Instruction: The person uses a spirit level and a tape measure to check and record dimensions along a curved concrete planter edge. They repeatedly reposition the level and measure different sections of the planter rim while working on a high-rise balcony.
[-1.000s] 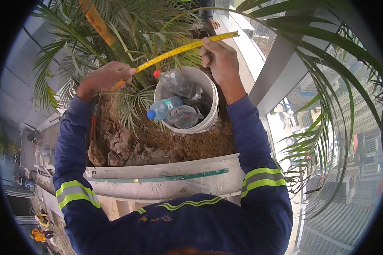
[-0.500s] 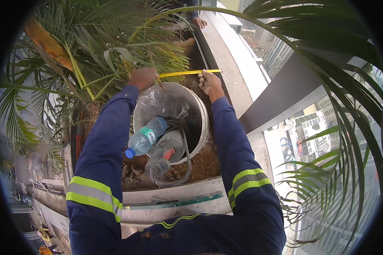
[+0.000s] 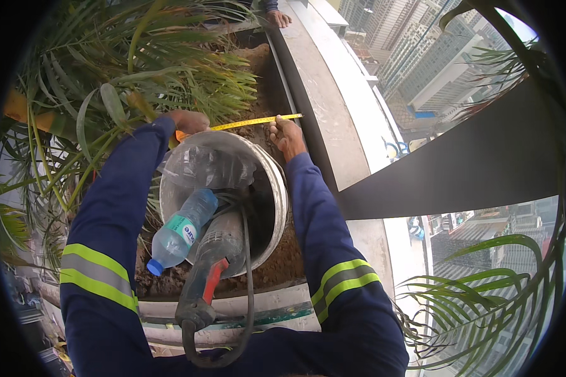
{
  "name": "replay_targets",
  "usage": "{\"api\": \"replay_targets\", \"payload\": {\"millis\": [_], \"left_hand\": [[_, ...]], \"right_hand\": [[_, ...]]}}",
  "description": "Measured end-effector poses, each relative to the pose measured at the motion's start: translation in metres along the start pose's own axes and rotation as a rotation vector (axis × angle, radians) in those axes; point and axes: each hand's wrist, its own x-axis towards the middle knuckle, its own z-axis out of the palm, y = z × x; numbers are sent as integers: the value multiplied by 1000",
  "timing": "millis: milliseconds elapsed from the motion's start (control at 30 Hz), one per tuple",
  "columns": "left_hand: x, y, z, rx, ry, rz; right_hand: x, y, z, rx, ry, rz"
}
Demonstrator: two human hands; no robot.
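A yellow tape measure blade (image 3: 251, 122) stretches between my hands above the soil, past the far rim of a white bucket (image 3: 278, 188). My left hand (image 3: 190, 121) is closed around the tape measure's case, of which a bit of orange shows beneath it. With thumb and fingers, my right hand (image 3: 286, 137) pinches the blade near its free end, which reaches the planter's dark inner edge. In the bucket are a clear water bottle with a blue cap (image 3: 181, 231), a dusty grey corded power tool with a red switch (image 3: 202, 276), and crumpled clear plastic (image 3: 210, 166).
Palm fronds (image 3: 188, 69) crowd the left side. Along the right runs a pale ledge (image 3: 324, 88), with a dark slanted beam (image 3: 459, 157) and a steep drop to buildings beyond. Another person's hand (image 3: 279, 19) rests on the ledge's far end.
The view has shifted, so bucket and hands sit farther left and the power tool looks larger. Orange of the tape case now shows under my left hand. The blade remains stretched between both hands.
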Motion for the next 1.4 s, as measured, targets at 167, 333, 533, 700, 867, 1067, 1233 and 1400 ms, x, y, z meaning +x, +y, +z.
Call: {"api": "replay_targets", "payload": {"millis": [167,333,533,700,867,1067,1233,1400], "left_hand": [[-3,-7,11,121,-64,118],[-5,18,8,36,-75,-75],[-4,-11,32,-74,3,-17],[-13,-3,41,-142,104,53],[-14,-13,54,-144,165,34],[2,0,46,-110,160,52],[3,2,51,-119,135,-9],[13,1,52,-119,107,-62]], "right_hand": [[8,2,-11,-19,84,-6],[21,-2,-29,-7,132,-67],[19,14,-13,123,234,-100],[21,19,-21,53,107,-103],[18,24,-8,37,205,-127],[24,18,-17,3,252,-198],[22,22,-13,7,227,-248],[19,21,-6,43,233,-247]]}}
